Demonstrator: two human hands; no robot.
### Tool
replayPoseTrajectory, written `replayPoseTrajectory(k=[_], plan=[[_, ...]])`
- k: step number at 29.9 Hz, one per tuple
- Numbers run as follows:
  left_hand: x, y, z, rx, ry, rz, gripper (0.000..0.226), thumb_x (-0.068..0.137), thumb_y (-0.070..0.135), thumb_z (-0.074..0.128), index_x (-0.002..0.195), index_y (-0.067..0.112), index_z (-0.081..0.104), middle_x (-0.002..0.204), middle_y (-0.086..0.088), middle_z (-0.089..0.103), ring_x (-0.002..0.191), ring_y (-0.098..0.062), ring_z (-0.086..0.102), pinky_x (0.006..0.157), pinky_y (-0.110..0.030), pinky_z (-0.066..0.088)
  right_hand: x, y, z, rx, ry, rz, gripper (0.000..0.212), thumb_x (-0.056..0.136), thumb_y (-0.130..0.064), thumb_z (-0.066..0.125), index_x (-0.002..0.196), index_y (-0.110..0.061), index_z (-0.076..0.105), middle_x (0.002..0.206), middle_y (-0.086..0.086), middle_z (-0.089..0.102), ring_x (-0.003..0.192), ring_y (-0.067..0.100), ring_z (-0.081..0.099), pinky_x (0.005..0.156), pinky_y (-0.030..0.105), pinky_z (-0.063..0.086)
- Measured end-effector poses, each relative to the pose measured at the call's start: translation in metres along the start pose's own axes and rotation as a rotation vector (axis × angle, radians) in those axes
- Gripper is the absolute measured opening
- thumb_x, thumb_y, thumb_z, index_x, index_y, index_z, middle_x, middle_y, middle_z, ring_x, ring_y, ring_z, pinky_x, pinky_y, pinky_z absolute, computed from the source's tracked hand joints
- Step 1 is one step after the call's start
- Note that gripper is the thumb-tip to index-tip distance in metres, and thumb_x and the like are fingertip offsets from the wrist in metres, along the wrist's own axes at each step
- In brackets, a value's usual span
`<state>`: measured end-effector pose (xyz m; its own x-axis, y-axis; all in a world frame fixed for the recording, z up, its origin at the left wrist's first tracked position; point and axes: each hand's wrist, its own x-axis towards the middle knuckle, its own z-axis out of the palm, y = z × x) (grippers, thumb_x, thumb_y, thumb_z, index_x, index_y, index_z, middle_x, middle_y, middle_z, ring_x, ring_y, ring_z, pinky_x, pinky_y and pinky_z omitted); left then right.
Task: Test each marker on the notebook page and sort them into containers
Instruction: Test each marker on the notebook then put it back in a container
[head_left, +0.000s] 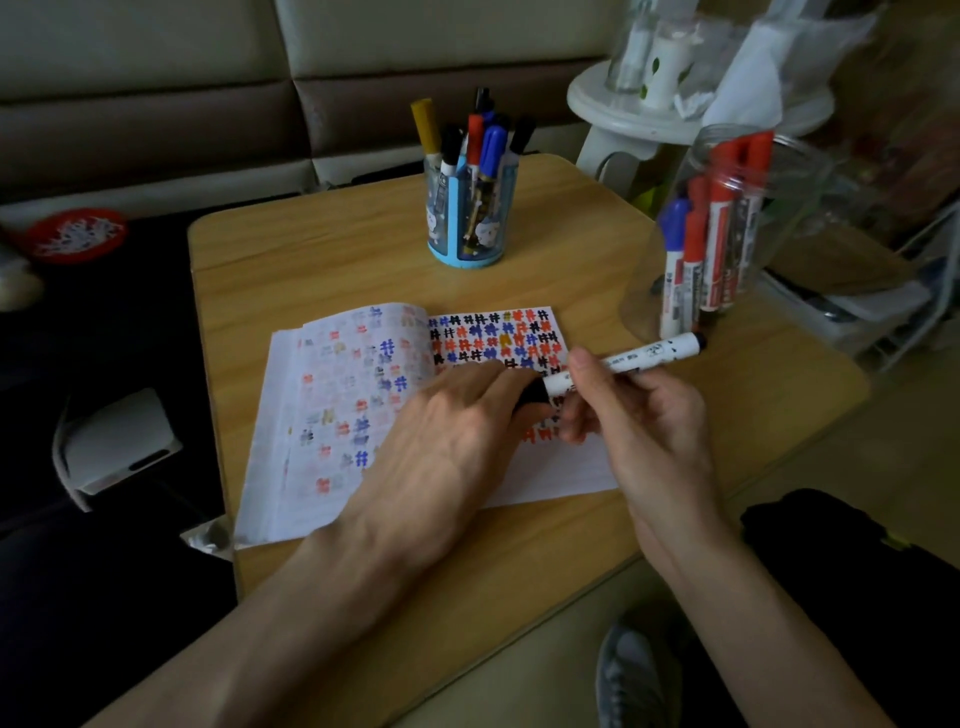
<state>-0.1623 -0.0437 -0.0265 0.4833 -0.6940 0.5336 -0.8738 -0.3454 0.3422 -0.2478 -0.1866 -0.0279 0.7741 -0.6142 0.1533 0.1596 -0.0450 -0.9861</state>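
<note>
Wooden bench (322, 260) holds an open notebook (332, 415); above it, right hand (639, 415) grips a white marker (628, 358), left hand (447, 431) pinches its black cap (530, 397).

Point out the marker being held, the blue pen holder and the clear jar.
marker (640, 356): head view, white barrel.
blue pen holder (470, 228): head view, front wall.
clear jar (792, 208): head view, bare right wall.
</note>
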Motion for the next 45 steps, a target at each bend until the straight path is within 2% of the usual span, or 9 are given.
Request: replayPoseTrajectory(k=[6,13,18,20,22,29,35,41,45], plan=[[-0.004,-0.003,-0.004,-0.290,-0.047,-0.108,0.032,0.102,0.048,0.054,0.122,0.024,0.059,0.104,0.011,0.070,0.086,-0.009,0.068,0.073,-0.035,0.055,0.000,-0.003,-0.004,0.034,0.016,0.058,0.037,0.093,-0.033,0.072,0.087,0.004,0.069,0.067,0.013,0.068,0.060,0.024,0.065,0.062,0.034,0.053],[-0.002,-0.003,-0.003,-0.076,-0.101,-0.025,0.027,0.108,0.034,0.043,0.122,0.018,0.060,0.102,0.002,0.066,0.077,-0.022,0.064,0.065,-0.044,0.053,-0.003,-0.010,-0.004,0.025,-0.003,0.105,0.035,0.098,-0.034,0.067,0.083,-0.002,0.068,0.067,0.007,0.065,0.062,0.019,0.061,0.062,0.030,0.053],[0.000,-0.001,-0.002,-0.200,-0.104,-0.084,0.020,0.106,0.031,0.049,0.112,0.020,0.065,0.094,0.006,0.068,0.075,-0.012,0.061,0.066,-0.034,0.049,-0.003,-0.011,-0.006,-0.004,-0.013,0.108,0.035,0.099,-0.032,0.066,0.085,0.000,0.069,0.068,0.006,0.066,0.064,0.018,0.062,0.064,0.030,0.053],[-0.002,-0.011,-0.009,-0.286,-0.112,-0.236,0.029,0.104,0.039,0.044,0.106,0.022,0.067,0.085,0.007,0.069,0.072,-0.010,0.063,0.065,-0.035,0.050,0.003,-0.017,-0.018,0.030,0.093,0.137,0.026,0.097,-0.033,0.066,0.091,-0.008,0.070,0.070,-0.001,0.067,0.066,0.013,0.062,0.066,0.027,0.054],[-0.003,-0.028,-0.020,-0.336,-0.072,-0.351,0.033,0.100,0.047,0.042,0.102,0.026,0.067,0.086,0.014,0.070,0.078,-0.004,0.066,0.066,-0.026,0.051,0.013,-0.024,-0.039,0.073,0.230,0.139,0.021,0.096,-0.035,0.067,0.099,-0.015,0.071,0.074,-0.005,0.066,0.069,0.008,0.061,0.071,0.028,0.053],[-0.008,-0.036,-0.023,-0.317,-0.067,-0.330,0.032,0.100,0.049,0.044,0.112,0.030,0.066,0.095,0.021,0.068,0.088,0.004,0.065,0.069,-0.014,0.048,0.017,-0.014,-0.050,-0.043,0.231,0.182,0.026,0.097,-0.036,0.068,0.111,-0.014,0.073,0.079,0.001,0.072,0.072,0.015,0.066,0.070,0.032,0.054],[-0.013,-0.042,-0.021,-0.281,-0.090,-0.351,0.034,0.094,0.057,0.041,0.106,0.036,0.065,0.084,0.023,0.066,0.079,0.003,0.065,0.062,-0.019,0.048,0.012,-0.006,-0.054,-0.148,0.150,0.193,0.019,0.092,-0.027,0.074,0.103,-0.012,0.075,0.086,0.005,0.077,0.077,0.016,0.072,0.070,0.027,0.058],[-0.014,-0.045,-0.016,-0.227,-0.096,-0.383,0.045,0.093,0.060,0.040,0.114,0.032,0.069,0.091,0.018,0.070,0.080,-0.002,0.066,0.071,-0.039,0.057,0.011,0.007,-0.050,-0.224,0.080,0.155,0.004,0.095,-0.014,0.070,0.094,-0.011,0.069,0.069,-0.002,0.069,0.062,0.005,0.063,0.059,0.016,0.053],[-0.015,-0.044,-0.014,-0.222,-0.096,-0.382,0.044,0.098,0.059,0.043,0.117,0.029,0.069,0.094,0.012,0.072,0.082,-0.008,0.068,0.073,-0.041,0.057,0.011,0.015,-0.049,-0.275,0.070,0.077,0.006,0.092,-0.008,0.072,0.094,-0.014,0.072,0.071,-0.004,0.070,0.068,0.005,0.065,0.061,0.016,0.051]])
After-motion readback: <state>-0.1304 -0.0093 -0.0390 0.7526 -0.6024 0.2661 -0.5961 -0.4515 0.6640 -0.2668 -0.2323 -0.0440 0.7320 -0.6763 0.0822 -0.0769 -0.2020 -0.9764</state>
